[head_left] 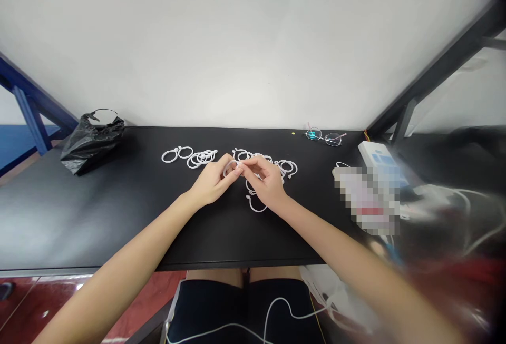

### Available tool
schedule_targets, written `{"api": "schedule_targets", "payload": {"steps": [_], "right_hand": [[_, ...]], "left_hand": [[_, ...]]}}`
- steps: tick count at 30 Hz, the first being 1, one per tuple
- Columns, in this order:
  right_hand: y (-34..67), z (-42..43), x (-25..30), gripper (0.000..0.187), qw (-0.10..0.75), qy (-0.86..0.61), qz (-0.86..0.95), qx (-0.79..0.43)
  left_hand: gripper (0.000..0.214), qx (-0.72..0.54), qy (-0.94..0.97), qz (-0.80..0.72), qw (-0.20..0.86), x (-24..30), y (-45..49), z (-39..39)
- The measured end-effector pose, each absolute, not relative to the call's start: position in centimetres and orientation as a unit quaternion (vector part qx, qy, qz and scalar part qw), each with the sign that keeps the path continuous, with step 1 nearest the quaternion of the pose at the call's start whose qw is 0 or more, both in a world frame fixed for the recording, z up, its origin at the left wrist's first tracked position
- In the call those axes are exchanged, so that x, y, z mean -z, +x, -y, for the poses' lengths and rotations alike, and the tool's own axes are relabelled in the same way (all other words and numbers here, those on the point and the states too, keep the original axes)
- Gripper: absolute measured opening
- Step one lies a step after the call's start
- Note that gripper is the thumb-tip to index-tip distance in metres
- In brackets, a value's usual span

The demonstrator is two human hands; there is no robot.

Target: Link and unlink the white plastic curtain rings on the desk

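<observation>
While the left hand [211, 182] and the right hand [263, 180] meet above the middle of the black counter [118, 212], their fingers [250, 165] press together in a close pinch on a white plastic curtain ring [228, 169]. That ring stands tilted, most of its loop on the left hand's side, with the right fingertips closing on its right edge; how the grip divides between the hands is partly hidden. More rings lie about them: a loose heap of rings [201, 159] far and left of the hands, a second heap of rings [286, 167] far and right, and a single ring [256, 206] just beside the right hand's heel. At the far left, a crumpled black plastic bag [91, 144] slumps with its mouth open, its contents unseen. Far right lie wire-rimmed eyeglasses [323, 136], near a white device [373, 157] and a pixelated object [366, 202].
</observation>
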State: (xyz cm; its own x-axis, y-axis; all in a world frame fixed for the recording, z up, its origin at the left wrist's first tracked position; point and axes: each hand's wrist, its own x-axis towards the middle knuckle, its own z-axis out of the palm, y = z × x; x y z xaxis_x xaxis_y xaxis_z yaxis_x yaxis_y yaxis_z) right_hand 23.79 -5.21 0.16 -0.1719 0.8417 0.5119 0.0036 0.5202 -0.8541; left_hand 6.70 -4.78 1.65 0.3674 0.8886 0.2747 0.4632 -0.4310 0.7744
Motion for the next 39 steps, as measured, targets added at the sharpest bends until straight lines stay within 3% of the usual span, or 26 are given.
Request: {"api": "schedule_targets", "payload": {"steps": [22, 32, 39], "right_hand": [[23.8, 5.2, -0.6, 0.022, 0.548, -0.322, 0.671, -0.381], [23.8, 5.3, -0.5, 0.016, 0.544, -0.33, 0.677, -0.37], [24.3, 4.5, -0.5, 0.005, 0.513, -0.381, 0.742, -0.202]], "left_hand": [[0.038, -0.287, 0.784, -0.456, 0.308, -1.3, 6.7, 4.7], [0.035, -0.313, 0.771, -0.434, 0.347, -1.7, 6.8, 4.9], [0.032, -0.292, 0.774, -0.514, 0.229, -1.8, 5.7, 3.9]]}}
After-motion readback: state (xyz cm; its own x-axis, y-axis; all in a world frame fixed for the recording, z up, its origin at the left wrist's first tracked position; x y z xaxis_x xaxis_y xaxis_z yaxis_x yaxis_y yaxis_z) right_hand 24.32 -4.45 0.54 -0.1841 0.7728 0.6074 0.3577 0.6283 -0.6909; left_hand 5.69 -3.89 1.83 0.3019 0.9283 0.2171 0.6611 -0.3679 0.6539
